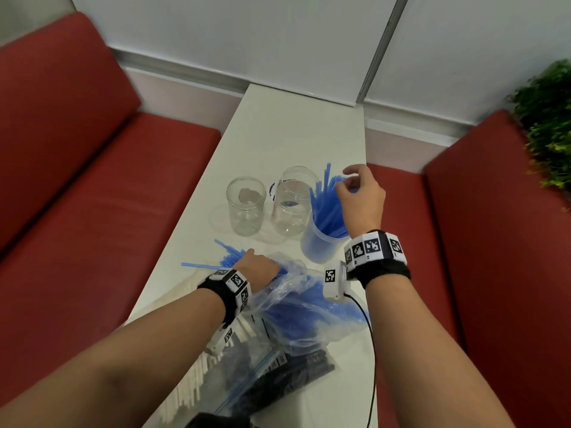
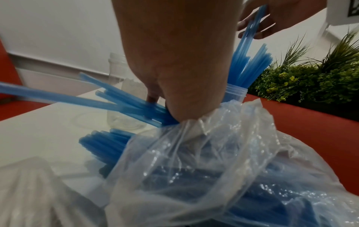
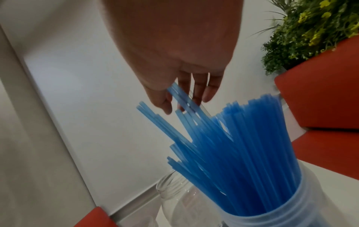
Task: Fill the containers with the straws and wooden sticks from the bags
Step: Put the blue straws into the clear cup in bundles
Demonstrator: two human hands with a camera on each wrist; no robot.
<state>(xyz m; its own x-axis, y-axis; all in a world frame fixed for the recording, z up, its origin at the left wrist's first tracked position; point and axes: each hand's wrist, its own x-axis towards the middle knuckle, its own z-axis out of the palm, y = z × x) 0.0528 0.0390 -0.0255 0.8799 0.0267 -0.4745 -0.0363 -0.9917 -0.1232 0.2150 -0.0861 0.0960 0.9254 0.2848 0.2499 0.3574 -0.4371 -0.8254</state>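
Three jars stand in a row on the white table [image 1: 296, 131]. The right-hand jar [image 1: 319, 247] is packed with upright blue straws [image 3: 242, 147]. My right hand [image 1: 358, 193] hovers over them and pinches the tops of a few straws between thumb and fingers [image 3: 196, 92]. The left jar [image 1: 245, 208] and middle jar [image 1: 292, 202] are clear and hold no straws. My left hand [image 1: 258, 267] sits at the mouth of a thin plastic bag [image 2: 223, 153] full of blue straws. It grips a bunch of straws [image 2: 116, 102] that fans out to the left.
A zip bag of dark sticks or straws [image 1: 278, 378] lies near the front edge, and a bag of pale sticks [image 1: 182, 307] lies under my left forearm. Red bench seats [image 1: 92, 186] flank the table. A green plant [image 1: 550, 125] is at the right. A black cable [image 1: 372, 350] trails along the right edge.
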